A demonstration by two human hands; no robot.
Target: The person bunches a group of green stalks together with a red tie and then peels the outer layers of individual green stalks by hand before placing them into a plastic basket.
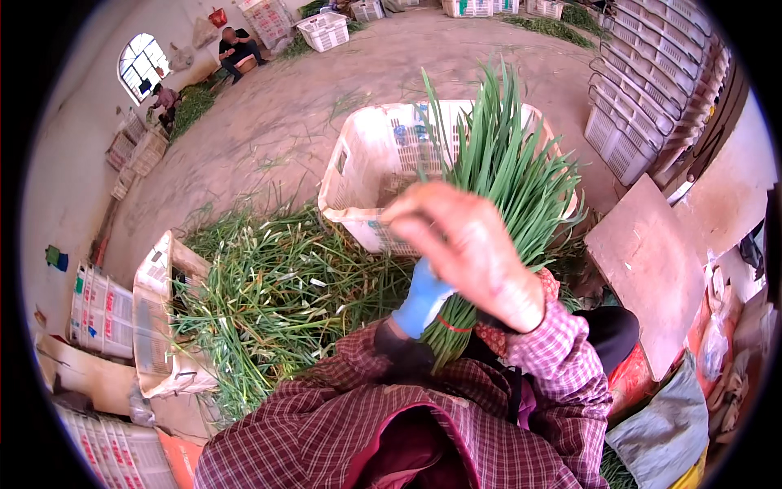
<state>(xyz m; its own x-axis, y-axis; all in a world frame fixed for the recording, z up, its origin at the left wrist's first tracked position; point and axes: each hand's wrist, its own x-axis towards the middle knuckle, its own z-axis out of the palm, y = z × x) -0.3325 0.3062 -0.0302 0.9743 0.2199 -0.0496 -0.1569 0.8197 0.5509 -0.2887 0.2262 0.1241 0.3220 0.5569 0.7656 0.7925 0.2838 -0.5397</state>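
A large bundle of long green leafy stalks, likely garlic chives (507, 165), slants across the front of me, its leaf tips fanned over a white plastic crate (366, 153). A red band (453, 325) circles the bundle near its stem ends. My left hand (424, 296), in a blue glove, is closed round the stalks just above the band. Above it, my bare right hand (464, 244) is raised in front of the leaves, fingers bent and thumb near the index finger; I see nothing between them. Part of the bundle is hidden behind this hand.
Loose green stalks and trimmings (287, 275) lie heaped at the left beside a tipped white crate (153, 324). A flat board (654, 269) leans at the right, below stacked crates (647, 79). A grey sack (666, 422) lies lower right. Two people sit far off at the upper left.
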